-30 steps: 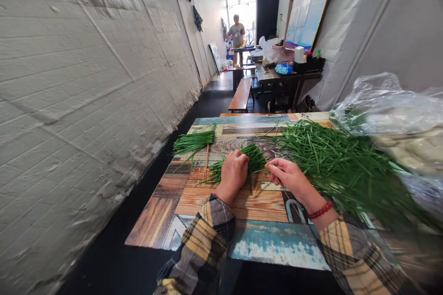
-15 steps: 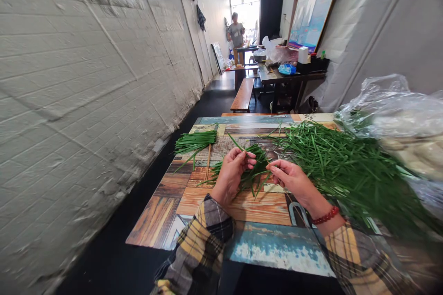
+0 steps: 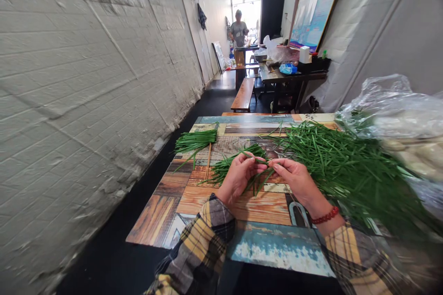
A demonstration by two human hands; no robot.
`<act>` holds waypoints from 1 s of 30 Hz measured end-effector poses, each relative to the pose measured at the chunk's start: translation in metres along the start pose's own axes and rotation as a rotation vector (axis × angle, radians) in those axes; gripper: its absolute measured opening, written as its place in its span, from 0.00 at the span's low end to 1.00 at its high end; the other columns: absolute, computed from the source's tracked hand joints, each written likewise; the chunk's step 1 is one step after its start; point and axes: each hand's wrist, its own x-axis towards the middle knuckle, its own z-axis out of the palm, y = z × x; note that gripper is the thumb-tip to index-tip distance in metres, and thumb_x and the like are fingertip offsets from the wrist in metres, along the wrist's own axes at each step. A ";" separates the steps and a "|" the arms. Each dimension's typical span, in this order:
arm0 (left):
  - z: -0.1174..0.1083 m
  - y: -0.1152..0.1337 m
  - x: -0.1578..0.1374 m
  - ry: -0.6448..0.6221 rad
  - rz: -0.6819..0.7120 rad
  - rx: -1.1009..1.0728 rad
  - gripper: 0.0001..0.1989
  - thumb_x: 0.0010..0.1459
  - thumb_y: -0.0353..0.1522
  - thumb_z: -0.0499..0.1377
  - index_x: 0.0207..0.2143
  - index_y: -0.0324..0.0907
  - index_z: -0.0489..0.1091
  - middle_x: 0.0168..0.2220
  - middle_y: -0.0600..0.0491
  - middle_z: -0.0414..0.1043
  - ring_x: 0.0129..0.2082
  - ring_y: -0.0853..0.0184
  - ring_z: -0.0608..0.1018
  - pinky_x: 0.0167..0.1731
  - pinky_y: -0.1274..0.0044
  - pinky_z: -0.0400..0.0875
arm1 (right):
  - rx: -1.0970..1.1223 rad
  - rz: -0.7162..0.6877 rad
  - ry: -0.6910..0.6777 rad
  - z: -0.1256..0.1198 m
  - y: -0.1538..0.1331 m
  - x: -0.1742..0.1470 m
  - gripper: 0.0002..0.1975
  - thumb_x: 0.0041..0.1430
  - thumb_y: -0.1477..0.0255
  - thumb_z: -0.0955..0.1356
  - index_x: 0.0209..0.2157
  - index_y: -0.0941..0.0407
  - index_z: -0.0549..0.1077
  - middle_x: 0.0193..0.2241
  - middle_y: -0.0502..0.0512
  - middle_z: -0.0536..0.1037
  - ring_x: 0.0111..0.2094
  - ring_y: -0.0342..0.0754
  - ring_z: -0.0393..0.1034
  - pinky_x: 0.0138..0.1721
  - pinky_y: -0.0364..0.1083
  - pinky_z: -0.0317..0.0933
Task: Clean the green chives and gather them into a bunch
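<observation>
My left hand point(image 3: 240, 173) pinches a green chive stalk point(image 3: 260, 162) between thumb and fingers, its end close to my right fingertips. My right hand point(image 3: 292, 177), with a red bead bracelet at the wrist, is closed in a pinch on what looks like a thin skewer, mostly hidden under the palm. The fingertips of both hands almost meet. Behind and under them lies a small bunch of chives point(image 3: 224, 168). Farther left, a neat row of chives point(image 3: 197, 140) sits across thin wooden skewers point(image 3: 208, 161), whose ends point toward me.
A large loose heap of chives point(image 3: 321, 156) covers the right of the patchwork-patterned table point(image 3: 204, 200). Clear plastic bags point(image 3: 391, 106) stand beside it. Beyond are a wooden bench point(image 3: 244, 94), a cluttered dark table point(image 3: 294, 76) and a standing person point(image 3: 238, 32). A white brick wall point(image 3: 86, 78) runs along the left.
My left hand has moved slightly right and down, bringing the chive stalk from pointing up-left to lying flat toward my right fingertips. My right hand has barely moved.
</observation>
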 end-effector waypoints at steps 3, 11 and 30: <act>-0.004 0.001 0.002 0.033 0.040 0.059 0.09 0.51 0.31 0.61 0.33 0.40 0.62 0.36 0.49 0.76 0.31 0.69 0.78 0.35 0.76 0.71 | -0.025 0.028 0.042 -0.003 0.002 0.001 0.17 0.46 0.56 0.72 0.32 0.55 0.78 0.31 0.54 0.79 0.29 0.46 0.70 0.34 0.47 0.65; -0.020 0.015 0.006 0.438 0.595 0.850 0.05 0.57 0.30 0.54 0.35 0.41 0.69 0.36 0.50 0.72 0.38 0.67 0.73 0.39 0.76 0.66 | -0.157 0.021 -0.051 -0.002 0.009 -0.001 0.16 0.49 0.56 0.71 0.31 0.55 0.78 0.31 0.55 0.79 0.28 0.47 0.71 0.33 0.47 0.67; -0.003 -0.003 0.005 -0.073 0.260 0.923 0.07 0.52 0.32 0.58 0.26 0.37 0.71 0.25 0.54 0.71 0.26 0.71 0.70 0.28 0.80 0.63 | -0.211 -0.150 -0.006 -0.002 0.003 0.002 0.14 0.52 0.60 0.69 0.31 0.57 0.77 0.37 0.59 0.79 0.38 0.50 0.73 0.39 0.47 0.66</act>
